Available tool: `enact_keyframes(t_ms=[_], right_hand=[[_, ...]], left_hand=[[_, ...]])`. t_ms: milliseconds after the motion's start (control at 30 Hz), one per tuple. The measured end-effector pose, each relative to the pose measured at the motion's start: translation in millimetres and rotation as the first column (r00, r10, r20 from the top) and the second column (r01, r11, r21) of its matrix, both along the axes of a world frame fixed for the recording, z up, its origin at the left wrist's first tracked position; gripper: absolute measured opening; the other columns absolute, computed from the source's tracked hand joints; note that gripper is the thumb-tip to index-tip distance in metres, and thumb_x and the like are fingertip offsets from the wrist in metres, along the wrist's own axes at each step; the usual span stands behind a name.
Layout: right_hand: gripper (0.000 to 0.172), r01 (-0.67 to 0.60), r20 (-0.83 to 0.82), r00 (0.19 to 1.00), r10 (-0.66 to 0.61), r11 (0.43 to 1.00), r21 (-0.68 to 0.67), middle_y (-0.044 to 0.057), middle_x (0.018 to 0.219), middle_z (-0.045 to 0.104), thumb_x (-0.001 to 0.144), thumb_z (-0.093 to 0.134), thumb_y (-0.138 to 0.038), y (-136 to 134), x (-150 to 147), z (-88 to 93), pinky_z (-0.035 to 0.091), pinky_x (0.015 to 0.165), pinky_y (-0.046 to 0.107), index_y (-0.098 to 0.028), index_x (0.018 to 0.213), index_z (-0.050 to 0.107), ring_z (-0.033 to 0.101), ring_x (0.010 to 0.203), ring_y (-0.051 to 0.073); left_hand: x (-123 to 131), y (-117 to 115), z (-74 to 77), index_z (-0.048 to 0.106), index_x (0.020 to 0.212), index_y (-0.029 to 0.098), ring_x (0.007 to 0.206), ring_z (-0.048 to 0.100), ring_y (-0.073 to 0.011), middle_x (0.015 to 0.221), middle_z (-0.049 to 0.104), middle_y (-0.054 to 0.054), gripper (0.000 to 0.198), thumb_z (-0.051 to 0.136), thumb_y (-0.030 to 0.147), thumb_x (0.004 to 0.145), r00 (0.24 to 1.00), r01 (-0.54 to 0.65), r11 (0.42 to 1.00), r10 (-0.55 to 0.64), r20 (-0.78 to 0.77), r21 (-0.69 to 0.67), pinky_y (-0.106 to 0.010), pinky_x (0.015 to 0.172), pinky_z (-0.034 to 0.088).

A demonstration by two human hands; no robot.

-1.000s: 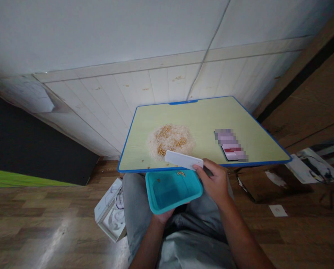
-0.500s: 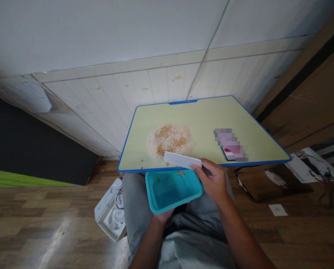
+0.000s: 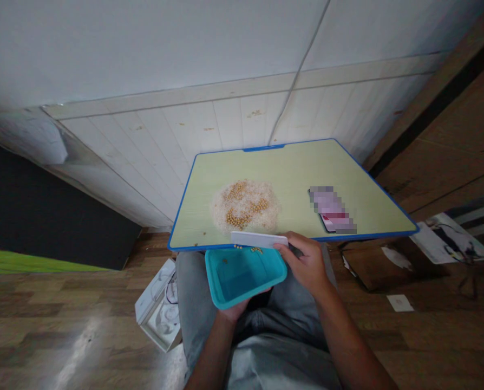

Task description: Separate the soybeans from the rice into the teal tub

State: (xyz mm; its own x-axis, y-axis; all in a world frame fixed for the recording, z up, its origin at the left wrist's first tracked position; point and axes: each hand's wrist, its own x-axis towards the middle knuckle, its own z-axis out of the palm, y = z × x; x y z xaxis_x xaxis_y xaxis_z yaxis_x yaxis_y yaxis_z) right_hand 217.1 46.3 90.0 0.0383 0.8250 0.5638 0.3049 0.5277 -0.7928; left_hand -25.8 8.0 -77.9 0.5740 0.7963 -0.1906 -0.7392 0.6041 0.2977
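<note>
My left hand [image 3: 237,307] is under a teal plastic tray [image 3: 242,273] and holds it just below the near edge of the small table [image 3: 347,162]. A few yellow beans lie in the tray's far end. My right hand [image 3: 305,262] grips a flat white card [image 3: 258,239] and holds it edge-down at the table's near edge, right above the tray. Behind the card, a round heap of white rice mixed with yellow beans [image 3: 245,205] lies on the tabletop.
A phone [image 3: 332,210] lies on the right half of the table. A white box [image 3: 158,310] stands on the wooden floor by my left knee. Brown cardboard and papers [image 3: 453,244] lie at the right. A white panelled wall rises behind the table.
The white card has slid toward me to the table's near edge, and a few more beans sit at the tray's far rim. The tray has shifted slightly left and up.
</note>
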Motion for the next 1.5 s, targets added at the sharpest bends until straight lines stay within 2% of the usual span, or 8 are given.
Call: enact_keyframes(t_ms=[267,433,700,900,1033,1267,1333,1500], right_hand=[[0.022,0.063,0.006,0.998,-0.063,0.998,0.023,-0.002,0.069,0.071,0.101,0.073,-0.020,5,-18,3.8,0.047,0.061,0.023,-0.022,0.080,0.075,0.065,0.062,0.014],[0.023,0.025,0.052,0.998,-0.028,0.999,0.045,0.000,0.071,0.072,0.103,0.071,-0.023,17,-48,8.1,0.048,0.063,0.025,-0.022,0.080,0.074,0.065,0.064,0.015],[0.025,-0.011,0.100,0.995,0.010,1.000,0.014,0.003,0.075,0.076,0.105,0.067,-0.027,33,-94,-0.1,0.054,0.069,0.028,-0.024,0.082,0.076,0.067,0.069,0.019],[0.019,-0.106,0.085,0.990,0.109,0.994,-0.035,0.005,0.087,0.084,0.105,0.070,-0.027,36,-98,-8.2,0.062,0.079,0.030,-0.025,0.095,0.086,0.077,0.081,0.022],[0.020,-0.194,0.066,0.979,0.195,0.981,-0.022,0.006,0.091,0.087,0.107,0.070,-0.031,31,-89,-9.5,0.063,0.081,0.030,-0.025,0.098,0.088,0.080,0.083,0.021],[0.024,-0.080,0.051,0.996,0.079,0.997,0.020,0.004,0.080,0.082,0.107,0.070,-0.033,16,-63,-2.7,0.059,0.069,0.028,-0.023,0.092,0.084,0.074,0.069,0.018],[0.028,-0.016,0.041,0.999,0.015,1.000,0.021,0.004,0.075,0.079,0.107,0.069,-0.037,11,-53,-0.8,0.057,0.065,0.028,-0.023,0.087,0.083,0.071,0.066,0.018],[0.025,0.242,-0.016,0.970,-0.242,0.970,-0.019,0.003,0.073,0.078,0.104,0.072,-0.035,0,-21,-3.8,0.055,0.062,0.030,-0.023,0.084,0.082,0.069,0.064,0.019]], left_hand=[[-14,7,14.4,0.071,0.157,0.040,0.174,-0.026,-0.0397,0.190,0.022,0.004,0.079,0.026,0.081,0.106,0.993,-0.017,0.980,-0.006,0.119,0.197,-0.078,0.133,-0.020],[-38,14,6.4,0.063,0.164,0.037,0.174,-0.030,-0.0377,0.194,0.011,0.004,0.087,0.017,0.082,0.107,0.986,-0.068,0.964,0.025,0.166,0.257,-0.074,0.136,-0.014],[-54,21,20.2,0.068,0.159,0.038,0.174,0.033,-0.0417,0.180,0.053,-0.002,0.088,0.021,0.088,0.104,0.980,-0.197,0.957,0.185,0.075,0.213,-0.076,0.138,0.023],[-55,19,23.2,0.074,0.151,0.040,0.172,0.036,-0.0433,0.174,0.061,0.000,0.077,0.033,0.085,0.105,0.971,-0.230,0.964,0.237,-0.034,0.129,-0.076,0.134,0.034],[-59,18,19.4,0.074,0.152,0.037,0.174,0.029,-0.0454,0.172,0.062,-0.001,0.080,0.024,0.081,0.108,0.966,-0.232,0.970,0.238,-0.100,0.066,-0.078,0.132,0.036],[-66,22,7.2,0.066,0.161,0.036,0.162,0.053,-0.0418,0.175,0.060,-0.006,0.089,0.016,0.084,0.106,0.981,-0.189,0.951,0.171,0.095,0.245,-0.080,0.131,0.036],[-64,21,6.5,0.065,0.162,0.036,0.167,0.045,-0.0449,0.177,0.058,-0.005,0.093,0.016,0.088,0.103,0.984,-0.165,0.956,0.143,0.107,0.244,-0.082,0.133,0.029],[-38,11,9.9,0.073,0.153,0.045,0.180,-0.011,-0.0418,0.190,0.035,0.006,0.084,0.023,0.088,0.101,0.997,-0.069,0.990,0.066,0.026,0.126,-0.081,0.138,0.004]])
